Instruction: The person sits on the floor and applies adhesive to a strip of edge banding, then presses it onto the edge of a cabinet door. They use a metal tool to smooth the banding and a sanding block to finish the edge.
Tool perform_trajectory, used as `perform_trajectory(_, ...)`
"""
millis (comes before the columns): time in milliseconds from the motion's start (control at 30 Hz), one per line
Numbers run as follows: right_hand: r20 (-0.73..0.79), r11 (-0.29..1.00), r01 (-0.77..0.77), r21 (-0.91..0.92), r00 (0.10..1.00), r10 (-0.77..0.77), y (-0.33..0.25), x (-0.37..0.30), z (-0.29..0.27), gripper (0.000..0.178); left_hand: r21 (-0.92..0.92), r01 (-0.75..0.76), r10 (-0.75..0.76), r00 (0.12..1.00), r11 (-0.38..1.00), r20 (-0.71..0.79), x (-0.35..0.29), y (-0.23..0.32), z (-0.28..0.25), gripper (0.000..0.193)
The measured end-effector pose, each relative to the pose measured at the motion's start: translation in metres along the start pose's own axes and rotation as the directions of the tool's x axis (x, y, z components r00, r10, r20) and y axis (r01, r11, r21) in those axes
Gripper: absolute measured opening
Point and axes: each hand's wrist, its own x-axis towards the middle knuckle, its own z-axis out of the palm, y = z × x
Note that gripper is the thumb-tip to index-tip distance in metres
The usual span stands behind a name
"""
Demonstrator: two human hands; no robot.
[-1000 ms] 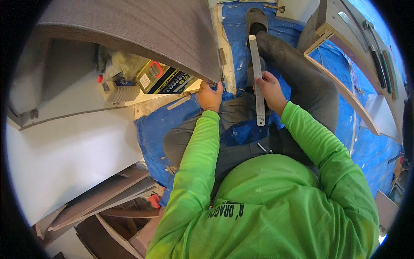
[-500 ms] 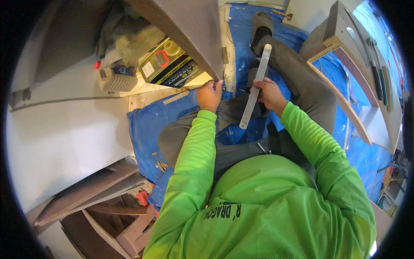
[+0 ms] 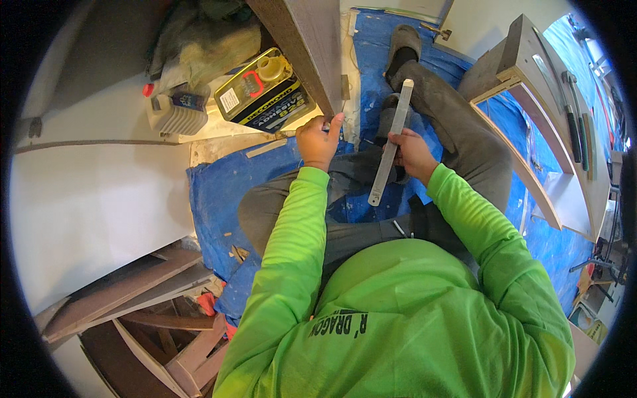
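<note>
My right hand (image 3: 413,154) grips a long flat grey metal bar (image 3: 392,142) near its middle, and the bar slants over my lap with its top end toward my foot. My left hand (image 3: 319,140) is closed on the lower edge of a brown curved wooden panel (image 3: 302,46), thumb up against it. Both arms wear bright green sleeves. I sit on a blue tarp (image 3: 219,199) with my legs in dark grey trousers stretched forward.
A yellow and black adhesive can (image 3: 264,93) and a white ribbed bottle (image 3: 174,111) lie at the upper left beside a white panel (image 3: 86,205). Brown board offcuts (image 3: 139,298) pile up at the lower left. Curved wooden frames (image 3: 531,99) stand at the right.
The view has shifted, so the adhesive can now shows fully. My right hand has tilted the metal bar from upright to a slant. My left hand has stayed at the panel's edge.
</note>
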Motion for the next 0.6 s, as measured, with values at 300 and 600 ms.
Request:
perform_trajectory(300,0.027,0.999,-0.03,0.034,0.999,0.029,-0.005,-0.003,0.003,0.014,0.007,-0.156,0.151,0.943,0.988,-0.297,0.029,0.024,-0.041,0.038)
perform_trajectory(600,0.05,0.974,0.035,0.224,0.998,-0.048,-0.002,0.046,0.037,0.017,-0.265,0.185,-0.116,0.96,0.946,0.254,0.003,0.016,-0.05,0.034)
